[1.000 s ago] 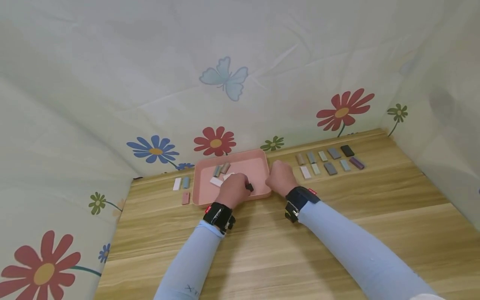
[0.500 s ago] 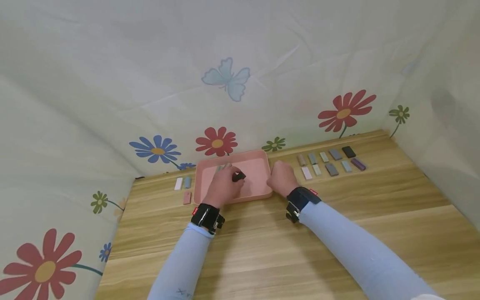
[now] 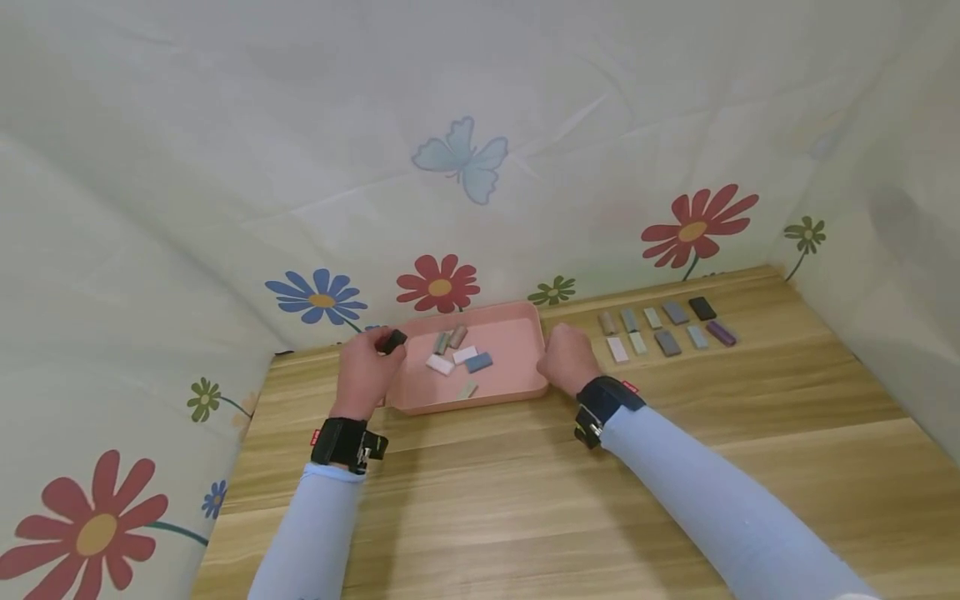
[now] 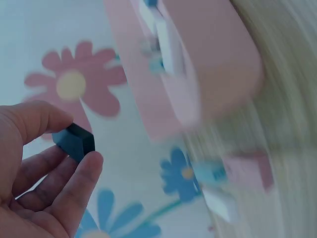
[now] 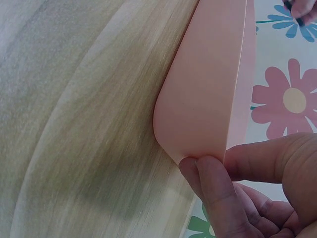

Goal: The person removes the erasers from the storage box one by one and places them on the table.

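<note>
Black block (image 4: 73, 142) near flowered backdrop (image 3: 555, 200)

The head camera looks forward and down from above the near side of the wooden table (image 3: 487, 500), farthest back of the three, taking in the pink tray (image 3: 517, 354) and the flowered cloth (image 3: 570, 83) beyond. The left wrist camera sits close to the left hand (image 4: 44, 171), turned sideways, facing the tray's left end and the far cloth. The right wrist camera, also sideways and close by the right hand (image 5: 252, 193), looks leftward along the tray's near wall. All three share the tray; both wrist views catch the left hand.
</note>
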Demonstrator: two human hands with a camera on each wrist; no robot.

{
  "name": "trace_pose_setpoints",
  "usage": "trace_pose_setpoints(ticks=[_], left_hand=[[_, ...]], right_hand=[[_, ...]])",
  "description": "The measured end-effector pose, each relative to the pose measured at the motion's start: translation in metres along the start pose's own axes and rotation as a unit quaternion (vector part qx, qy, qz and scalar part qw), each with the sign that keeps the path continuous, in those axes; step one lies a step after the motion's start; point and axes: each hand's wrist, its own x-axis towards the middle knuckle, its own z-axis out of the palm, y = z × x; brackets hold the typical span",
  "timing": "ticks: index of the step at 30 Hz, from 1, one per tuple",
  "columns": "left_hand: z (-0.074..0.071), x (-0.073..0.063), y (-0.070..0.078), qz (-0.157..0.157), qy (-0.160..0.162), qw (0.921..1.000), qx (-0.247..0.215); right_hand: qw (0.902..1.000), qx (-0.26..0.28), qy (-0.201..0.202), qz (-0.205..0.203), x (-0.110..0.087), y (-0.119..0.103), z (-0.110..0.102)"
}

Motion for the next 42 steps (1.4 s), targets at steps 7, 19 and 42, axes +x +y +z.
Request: trace_pose_setpoints(ticks=[7, 19, 42], left_hand=[[-0.031, -0.01, -0.042, -0.046, 0.059, 0.9971, 0.009], [-0.027, -0.029, -0.093, -0.127, 0.069, 0.9889, 0.036], [-0.005, -0.024, -0.094, -0.163, 0.039, 0.982, 0.088]], right_hand=[[0.9999, 0.009, -0.005, 0.004, 0.0, -0.001, -0.002], [0.9997, 0.019, -0.012, 0.009, 0.0, 0.002, -0.005], [0.9994, 0.026, -0.013, 0.018, -0.002, 0.001, -0.002]])
